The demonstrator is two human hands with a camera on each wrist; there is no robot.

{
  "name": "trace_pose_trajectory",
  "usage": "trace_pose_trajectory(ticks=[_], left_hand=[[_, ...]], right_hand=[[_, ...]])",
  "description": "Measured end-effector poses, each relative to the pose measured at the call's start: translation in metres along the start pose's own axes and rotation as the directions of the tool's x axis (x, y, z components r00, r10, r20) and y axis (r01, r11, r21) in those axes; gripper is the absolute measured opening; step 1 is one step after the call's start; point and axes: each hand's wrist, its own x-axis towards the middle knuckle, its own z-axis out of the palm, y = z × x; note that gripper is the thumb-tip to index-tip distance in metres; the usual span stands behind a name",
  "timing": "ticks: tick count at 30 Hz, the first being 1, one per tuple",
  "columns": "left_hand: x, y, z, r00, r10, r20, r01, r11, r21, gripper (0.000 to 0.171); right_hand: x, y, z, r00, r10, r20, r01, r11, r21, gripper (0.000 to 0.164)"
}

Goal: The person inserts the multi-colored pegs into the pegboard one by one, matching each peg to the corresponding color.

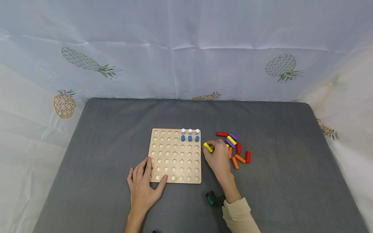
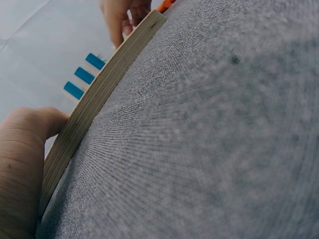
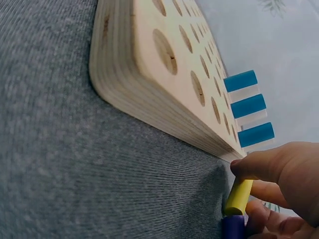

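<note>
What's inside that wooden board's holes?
Three white pegs stand in the board's far row, three blue pegs in the next; other visible holes look empty. The left hand partly covers left-edge holes; what's under it can't be seen.

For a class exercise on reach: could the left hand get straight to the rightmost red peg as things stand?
Probably not straight across: the right hand, holding a yellow peg, lies between the left hand and the rightmost red peg.

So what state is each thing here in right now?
Wooden board: flat, partly filled.
White pegs: upright in holes.
Blue pegs: upright in holes.
Yellow peg: pinched by right hand.
Second yellow peg: lying loose.
Red pegs: lying loose.
Orange pegs: lying loose.
Two purple pegs: lying loose.
Left hand: touching the board.
</note>
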Motion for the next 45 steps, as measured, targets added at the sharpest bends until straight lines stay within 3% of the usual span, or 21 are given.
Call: trace_pose_trajectory(ticks=[18,25,45], left_hand=[[0.001,0.001,-0.001,1.000,-0.004,0.004,0.004,1.000,0.003,0.089],[0.001,0.002,-0.002,1.000,-0.013,0.010,0.013,1.000,-0.007,0.089],[0.000,0.002,-0.002,1.000,-0.011,0.010,0.011,1.000,-0.004,0.089]], right_hand=[[-0.002,-0.008,-0.008,1.000,-0.004,0.001,0.004,0.995,0.099,0.021],[-0.004,-0.010,-0.010,0.998,-0.049,-0.033,0.054,0.987,0.153,0.019],[-0.010,-0.021,-0.006,0.991,-0.133,-0.022,0.135,0.957,0.256,0.019]])
